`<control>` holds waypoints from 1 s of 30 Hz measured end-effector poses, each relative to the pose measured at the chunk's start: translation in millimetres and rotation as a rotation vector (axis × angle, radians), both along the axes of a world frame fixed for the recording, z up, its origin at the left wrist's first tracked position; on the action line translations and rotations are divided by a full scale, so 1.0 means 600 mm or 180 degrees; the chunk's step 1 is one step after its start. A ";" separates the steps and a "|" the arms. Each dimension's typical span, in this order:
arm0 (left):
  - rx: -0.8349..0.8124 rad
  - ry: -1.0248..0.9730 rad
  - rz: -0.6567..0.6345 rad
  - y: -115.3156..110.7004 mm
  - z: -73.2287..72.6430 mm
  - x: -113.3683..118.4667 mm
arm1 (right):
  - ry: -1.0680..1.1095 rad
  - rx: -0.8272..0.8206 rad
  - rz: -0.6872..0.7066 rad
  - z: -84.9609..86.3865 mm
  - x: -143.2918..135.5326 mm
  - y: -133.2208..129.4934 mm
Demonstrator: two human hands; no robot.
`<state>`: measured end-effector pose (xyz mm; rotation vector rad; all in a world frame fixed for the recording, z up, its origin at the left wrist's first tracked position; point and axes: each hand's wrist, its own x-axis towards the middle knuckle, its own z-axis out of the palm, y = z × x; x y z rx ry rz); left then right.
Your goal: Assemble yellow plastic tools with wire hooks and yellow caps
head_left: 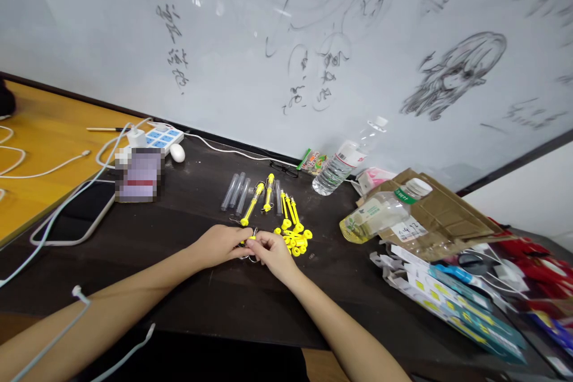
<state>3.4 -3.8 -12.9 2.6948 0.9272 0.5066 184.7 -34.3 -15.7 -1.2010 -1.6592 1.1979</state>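
Head view: from where I stand, both hands are in close, fingertips almost meeting over the dark table (179, 286). The left hand (222, 245) has its fingers drawn together on a small yellow piece (251, 238); the right hand (274, 253) pinches at that same piece, finger and thumb nearly closed. A thin metal ring (253, 259) pokes out just below the fingertips. Right beside the right fingers sits a loose pile of yellow parts (298, 243). Just beyond the fingers lie two yellow-capped tubes (260, 197), with clear tubes (236, 191) to their left and slim yellow rods (290, 210) to their right. Farther off, left of the fingers, are a phone (78, 215) and a white mouse (178, 153); well off to the right, a juice bottle (378, 215) and a water bottle (338, 166) lean over. The whiteboard (215, 71) stands behind everything.
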 end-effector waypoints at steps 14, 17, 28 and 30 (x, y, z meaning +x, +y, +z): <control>0.0259 0.0091 0.0141 -0.004 0.011 0.000 | 0.0045 -0.0182 0.0025 -0.001 -0.004 -0.002; 0.0208 0.0140 0.0140 -0.005 0.011 0.000 | 0.0014 -0.0159 0.0013 -0.004 -0.003 -0.001; 0.0132 0.0127 0.0078 -0.002 0.005 0.000 | -0.0011 -0.0143 0.0048 -0.002 -0.001 0.000; 0.0120 0.0084 0.0064 -0.002 0.005 0.000 | -0.0018 -0.0143 0.0036 0.000 -0.001 0.000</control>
